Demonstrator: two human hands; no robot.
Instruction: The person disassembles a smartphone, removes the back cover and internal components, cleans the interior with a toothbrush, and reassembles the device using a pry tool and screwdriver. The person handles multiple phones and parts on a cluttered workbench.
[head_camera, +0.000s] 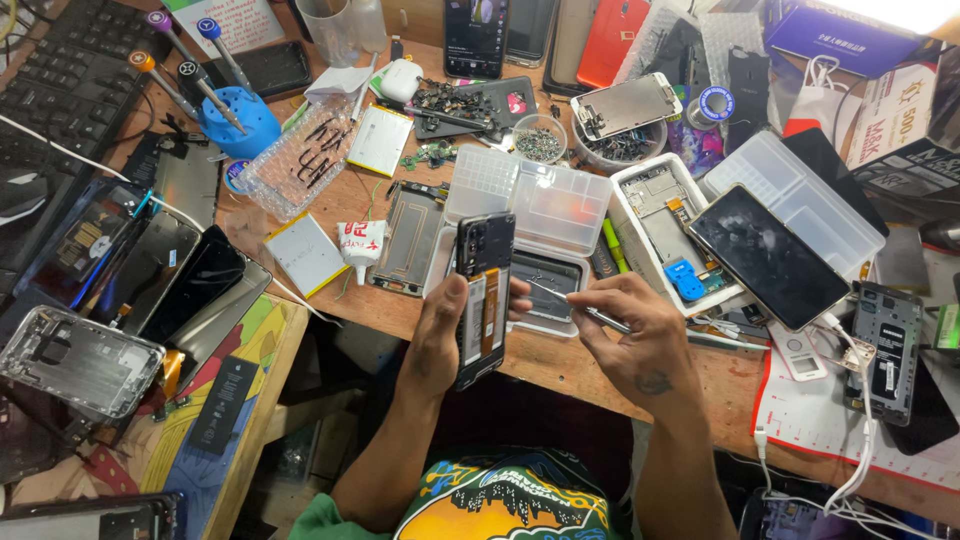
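The left hand (437, 335) fingers grip an opened smartphone (483, 300) upright above the worktop (560, 370) edge. At three o'clock, the right hand (640, 340) fingers pinch metal tweezers (575, 303), tips touching the phone's edge.

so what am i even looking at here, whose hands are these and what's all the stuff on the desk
One picture, from a camera worn on a person's head, looking down at their own two bare hands. The left hand has its grip on an opened phone, back cover off, held upright. The right hand pinches thin metal tweezers whose tip points at the phone. The wooden desk is crowded: a blue screwdriver stand, clear plastic boxes, a black keyboard, other phones and loose parts.
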